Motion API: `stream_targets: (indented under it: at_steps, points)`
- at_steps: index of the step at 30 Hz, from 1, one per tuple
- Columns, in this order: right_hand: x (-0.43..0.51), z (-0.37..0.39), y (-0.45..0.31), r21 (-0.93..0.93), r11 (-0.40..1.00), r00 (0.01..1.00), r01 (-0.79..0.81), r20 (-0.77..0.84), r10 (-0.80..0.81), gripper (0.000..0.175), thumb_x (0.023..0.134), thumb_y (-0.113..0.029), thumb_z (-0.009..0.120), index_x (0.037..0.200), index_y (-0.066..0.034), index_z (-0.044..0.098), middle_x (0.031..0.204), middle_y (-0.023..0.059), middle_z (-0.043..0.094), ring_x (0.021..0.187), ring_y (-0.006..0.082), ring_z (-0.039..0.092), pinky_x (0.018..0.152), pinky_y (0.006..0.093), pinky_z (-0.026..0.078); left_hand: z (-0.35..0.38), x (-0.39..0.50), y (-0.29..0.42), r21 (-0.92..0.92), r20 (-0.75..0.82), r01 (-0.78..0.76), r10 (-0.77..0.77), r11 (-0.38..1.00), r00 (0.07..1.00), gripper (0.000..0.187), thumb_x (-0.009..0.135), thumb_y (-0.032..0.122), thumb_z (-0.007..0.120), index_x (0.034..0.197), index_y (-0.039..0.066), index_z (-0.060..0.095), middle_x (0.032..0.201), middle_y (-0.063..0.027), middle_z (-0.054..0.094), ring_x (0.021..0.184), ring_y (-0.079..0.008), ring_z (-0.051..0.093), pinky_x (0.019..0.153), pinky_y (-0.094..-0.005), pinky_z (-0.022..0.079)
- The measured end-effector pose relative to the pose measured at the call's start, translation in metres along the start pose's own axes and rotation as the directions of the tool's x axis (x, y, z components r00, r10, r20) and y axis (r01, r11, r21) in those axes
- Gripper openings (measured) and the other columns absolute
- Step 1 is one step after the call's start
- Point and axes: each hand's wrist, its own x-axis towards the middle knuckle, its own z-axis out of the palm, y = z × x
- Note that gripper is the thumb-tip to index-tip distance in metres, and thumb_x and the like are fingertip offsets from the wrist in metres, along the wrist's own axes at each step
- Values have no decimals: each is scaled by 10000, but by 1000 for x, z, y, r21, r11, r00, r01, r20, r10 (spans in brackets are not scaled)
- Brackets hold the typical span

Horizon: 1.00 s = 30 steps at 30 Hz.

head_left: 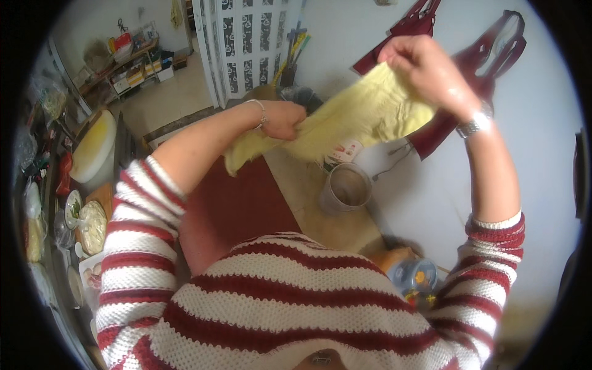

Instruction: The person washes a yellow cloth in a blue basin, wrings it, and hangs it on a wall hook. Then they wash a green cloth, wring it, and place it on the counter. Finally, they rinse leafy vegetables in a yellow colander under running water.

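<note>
A pale yellow cloth [365,106] is stretched in the air between my two hands, in front of me and above the floor. My left hand [284,120] is closed around its gathered middle part, and a loose end hangs beyond my fist. At the upper right, my right hand [416,64] pinches the cloth's top edge near a corner. The cloth looks creased, and part of it is blurred. Behind my right hand, a dark red apron [469,60] hangs against the white wall, with another dark red apron [418,21] beside it.
Below the cloth stands a pale bin [336,207] near the wall. A dark red mat [245,208] covers floor before me. The left counter holds a round chopping board [95,145], a plastic bag [92,226] and a plate [73,209]. A clear plastic container [421,275] stands lower right.
</note>
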Motion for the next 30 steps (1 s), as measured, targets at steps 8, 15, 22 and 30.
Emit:
stream_targets:
  at_steps: [8, 15, 22, 30]
  points:
    - [0, -32, 16, 295, 887, 888, -355, -191, 419, 186, 999, -125, 502, 1039, -20, 649, 896, 7, 657, 783, 76, 600, 730, 249, 497, -15, -8, -53, -31, -617, 73, -76, 997, 783, 209, 848, 197, 584, 838, 4, 662, 672, -110, 641, 636, -183, 626, 619, -377, 514]
    - [-20, -67, 49, 129, 934, 884, -335, -300, 358, 216, 984, -165, 552, 1085, -11, 665, 928, 37, 692, 827, 91, 631, 782, 248, 515, -65, -2, -58, -338, -690, -56, -207, 940, 694, 233, 832, 256, 609, 795, 26, 620, 626, -11, 532, 587, -121, 495, 571, -311, 440]
    - [-60, -115, 80, -36, 929, 861, -369, -389, 327, 228, 987, -206, 564, 1080, -32, 679, 949, 42, 702, 850, 111, 650, 809, 256, 525, -79, 32, -44, -350, -658, -169, -113, 921, 744, 296, 919, 297, 496, 934, 23, 607, 759, -25, 549, 680, -143, 505, 620, -323, 444]
    - [-88, -114, 47, 54, 763, 688, -644, -396, 609, 200, 988, -153, 527, 1001, -9, 664, 822, 44, 676, 722, 84, 586, 658, 274, 506, -105, 55, -59, 195, -752, -88, 206, 977, 626, 175, 882, 143, 548, 930, -12, 614, 852, -151, 653, 769, -245, 607, 748, -364, 493]
